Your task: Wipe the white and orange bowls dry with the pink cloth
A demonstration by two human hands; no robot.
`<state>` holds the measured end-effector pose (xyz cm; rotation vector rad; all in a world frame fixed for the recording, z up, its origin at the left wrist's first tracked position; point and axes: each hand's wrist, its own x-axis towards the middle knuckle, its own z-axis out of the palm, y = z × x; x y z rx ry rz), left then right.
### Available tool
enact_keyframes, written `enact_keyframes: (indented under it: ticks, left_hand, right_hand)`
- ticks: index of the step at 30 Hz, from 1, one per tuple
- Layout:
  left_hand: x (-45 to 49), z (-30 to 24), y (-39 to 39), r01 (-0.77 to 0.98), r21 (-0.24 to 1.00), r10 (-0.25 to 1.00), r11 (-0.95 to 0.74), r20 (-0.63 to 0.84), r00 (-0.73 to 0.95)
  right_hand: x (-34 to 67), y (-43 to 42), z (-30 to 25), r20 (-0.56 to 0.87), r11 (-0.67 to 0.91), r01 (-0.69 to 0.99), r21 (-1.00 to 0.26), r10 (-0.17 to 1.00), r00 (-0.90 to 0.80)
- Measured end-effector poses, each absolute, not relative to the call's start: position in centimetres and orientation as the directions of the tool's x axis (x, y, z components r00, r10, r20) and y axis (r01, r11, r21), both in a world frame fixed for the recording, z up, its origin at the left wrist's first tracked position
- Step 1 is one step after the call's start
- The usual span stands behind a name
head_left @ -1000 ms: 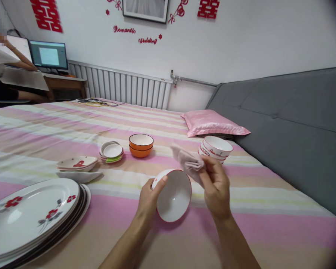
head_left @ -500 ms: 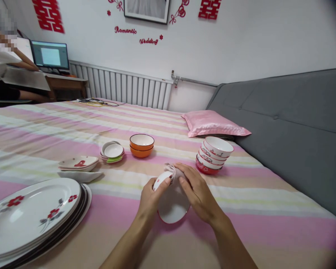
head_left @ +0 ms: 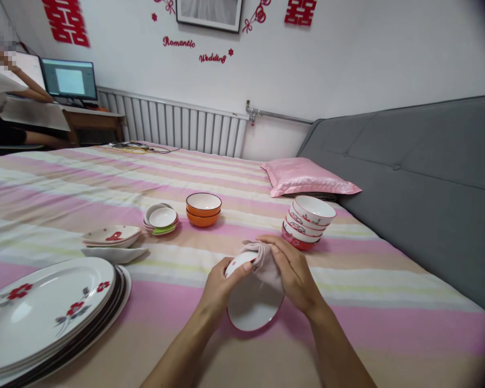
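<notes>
A white bowl (head_left: 253, 308) with a thin red rim is tilted above the bed, its pale inside facing me. My left hand (head_left: 220, 285) grips the bowl's left side, thumb over the rim and the other fingers behind it. A greyish-pink cloth (head_left: 269, 268) is folded over the bowl's upper right edge. My right hand (head_left: 297, 275) is closed on that cloth and presses it against the bowl; its fingertips are partly hidden.
Beyond my right hand stands a leaning stack of bowls (head_left: 309, 218). Two orange bowls (head_left: 203, 210), small dishes (head_left: 161, 218), oblong dishes (head_left: 113, 235) and stacked plates (head_left: 44, 312) lie leftward. A pink pillow (head_left: 307, 177) rests by the grey headboard (head_left: 408, 145). A person (head_left: 8, 97) sits far left.
The bowl has shifted slightly right and toward me. My right hand has slid a little right with the cloth, and more of the cloth shows over the rim.
</notes>
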<state>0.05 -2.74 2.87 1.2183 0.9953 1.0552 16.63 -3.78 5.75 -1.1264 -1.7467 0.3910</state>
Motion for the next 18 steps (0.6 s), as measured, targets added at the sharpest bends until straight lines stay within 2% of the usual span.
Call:
enact_keyframes:
  ticks: [3, 6, 10, 13, 18]
  left_hand:
    - [0.11, 2.96, -2.8, -0.088, 0.995, 0.973, 0.052, -0.03, 0.231]
    - [0.13, 3.01, -2.82, -0.103, 0.991, 0.967, 0.084, -0.056, 0.249]
    - [0.09, 3.03, -2.89, -0.135, 0.985, 0.968, 0.108, -0.074, 0.239]
    - [0.07, 3.11, -2.94, -0.151, 0.98, 0.967, 0.13, -0.091, 0.238]
    - [0.01, 3.18, -2.86, -0.149, 0.98, 0.966, 0.129, -0.089, 0.244]
  right_hand:
    - [16.82, -3.49, 5.7, 0.579, 0.438, 0.608, -0.662, 0.814, 0.044]
    - [16.83, -3.5, 5.65, 0.56, 0.255, 0.737, -0.627, 0.804, 0.199]
    - [16.73, -3.86, 5.82, 0.394, -0.052, 0.801, -0.597, 0.85, 0.35]
    - [16.8, -3.93, 5.88, 0.3, -0.04, 0.74, -0.672, 0.898, 0.321]
    - [17.28, -3.49, 5.48, 0.353, 0.111, 0.567, -0.816, 0.873, 0.337]
